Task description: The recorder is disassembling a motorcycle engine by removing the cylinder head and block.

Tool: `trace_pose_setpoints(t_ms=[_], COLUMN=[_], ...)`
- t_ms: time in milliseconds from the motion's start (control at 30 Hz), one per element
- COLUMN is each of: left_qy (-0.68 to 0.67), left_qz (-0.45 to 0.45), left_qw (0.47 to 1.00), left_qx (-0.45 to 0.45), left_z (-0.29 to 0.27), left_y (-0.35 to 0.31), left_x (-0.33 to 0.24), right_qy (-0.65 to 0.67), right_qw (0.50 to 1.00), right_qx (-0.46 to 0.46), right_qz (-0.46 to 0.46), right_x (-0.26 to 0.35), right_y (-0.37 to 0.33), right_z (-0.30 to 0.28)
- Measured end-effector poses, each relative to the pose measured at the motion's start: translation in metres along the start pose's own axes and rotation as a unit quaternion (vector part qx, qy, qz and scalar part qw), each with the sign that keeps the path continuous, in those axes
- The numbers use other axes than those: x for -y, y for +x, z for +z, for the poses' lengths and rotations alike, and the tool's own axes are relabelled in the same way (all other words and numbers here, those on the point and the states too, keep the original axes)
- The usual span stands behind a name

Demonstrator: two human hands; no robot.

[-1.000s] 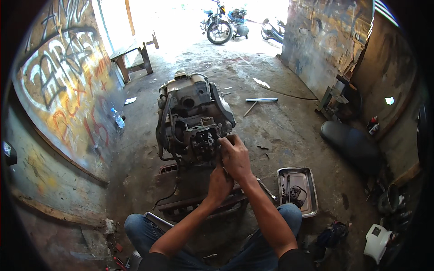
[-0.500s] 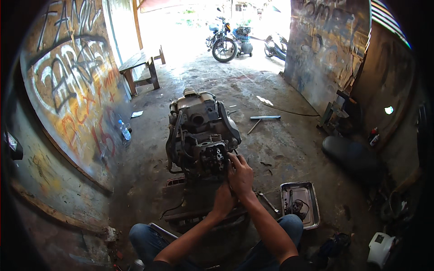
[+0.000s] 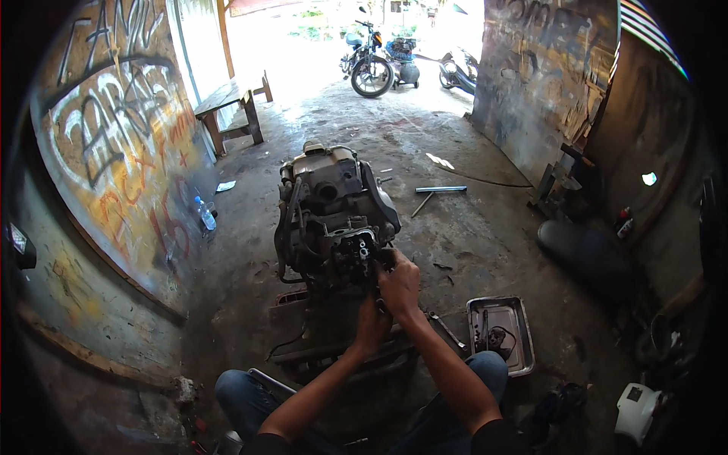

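Leaning in from where I stand, I see both hands gathered at the near right side of the engine [image 3: 334,216], which sits low in the middle of the room, straight ahead of the worker's knees. The right hand [image 3: 400,284] is uppermost, its fingers bent in toward the edge of the dark opening [image 3: 353,254], where bright metal shows. The left hand [image 3: 373,322] is just below, its fingers mostly lost in shadow. I cannot tell how tightly either set of fingers is closed, or whether they have hold of anything.

In work this close, I'd say, a light, even pressure serves best, with one hand bracing while the other feels its way. Angling the wrists aside would keep the opening in sight, and nothing loose ought to rest on its rim.

To the right, beside the worker's knee, a shallow metal tray [image 3: 516,315] lies on the floor [image 3: 485,250]. In its left part are dark parts [image 3: 497,339], one long and upright-looking, others bunched and small; a spanner [image 3: 449,331] lies outside, near its left wall. By the left wall stands a clear bottle [image 3: 206,216] with a blue cap; its contents I can't make out.
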State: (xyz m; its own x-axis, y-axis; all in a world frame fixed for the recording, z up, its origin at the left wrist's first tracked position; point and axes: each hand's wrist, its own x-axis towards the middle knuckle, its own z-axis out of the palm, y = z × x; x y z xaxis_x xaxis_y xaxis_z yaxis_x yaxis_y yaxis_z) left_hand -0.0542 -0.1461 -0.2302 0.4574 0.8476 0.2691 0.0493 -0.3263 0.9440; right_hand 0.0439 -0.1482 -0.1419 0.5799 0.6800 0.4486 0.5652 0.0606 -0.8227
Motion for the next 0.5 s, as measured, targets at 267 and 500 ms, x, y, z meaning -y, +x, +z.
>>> trace_pose_setpoints(t_ms=[267, 500], left_qy=[-0.109, -0.023], left_qz=[0.011, 0.125], left_qw=[0.994, 0.981], left_qx=[-0.004, -0.144], left_z=[0.006, -0.022], left_y=[-0.011, -0.003], left_x=[-0.019, -0.073], right_qy=[-0.069, -0.133], right_qw=[0.997, 0.989], right_qx=[-0.032, -0.026], right_qz=[0.018, 0.064], right_x=[0.012, 0.058], right_y=[-0.006, -0.008], right_z=[-0.004, -0.064])
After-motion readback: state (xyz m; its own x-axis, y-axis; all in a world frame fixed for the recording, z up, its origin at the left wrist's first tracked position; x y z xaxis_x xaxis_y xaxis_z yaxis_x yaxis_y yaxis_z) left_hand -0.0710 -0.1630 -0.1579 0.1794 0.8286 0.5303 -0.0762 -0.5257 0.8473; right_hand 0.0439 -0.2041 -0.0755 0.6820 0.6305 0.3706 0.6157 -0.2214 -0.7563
